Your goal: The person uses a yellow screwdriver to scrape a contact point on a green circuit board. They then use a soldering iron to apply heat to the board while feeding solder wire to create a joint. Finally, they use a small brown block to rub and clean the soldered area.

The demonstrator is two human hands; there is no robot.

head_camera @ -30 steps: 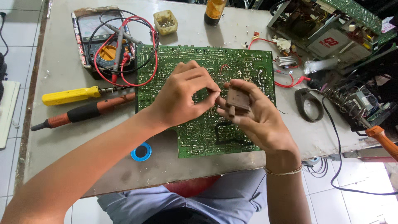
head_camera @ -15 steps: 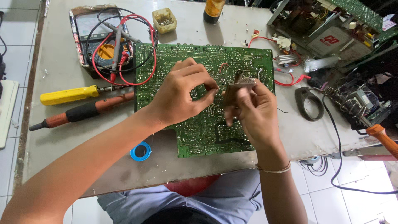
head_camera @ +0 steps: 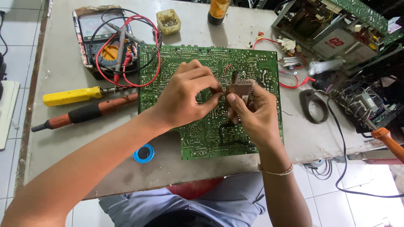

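Observation:
A large green circuit board lies solder side up on the grey workbench. Above its middle, my right hand holds a small brown flat component upright between thumb and fingers. My left hand reaches across from the left, its pinched fingertips touching the component's left edge. Both hands hover just over the board.
A multimeter with red and black leads sits at the back left. A yellow-handled tool and an orange soldering iron lie left of the board. A blue solder reel rests near the front edge. Disassembled electronics and cables crowd the right.
My right hand has turned the brown component from lying flat in the palm to standing upright and raised it slightly. My left hand's fingertips stayed at its edge.

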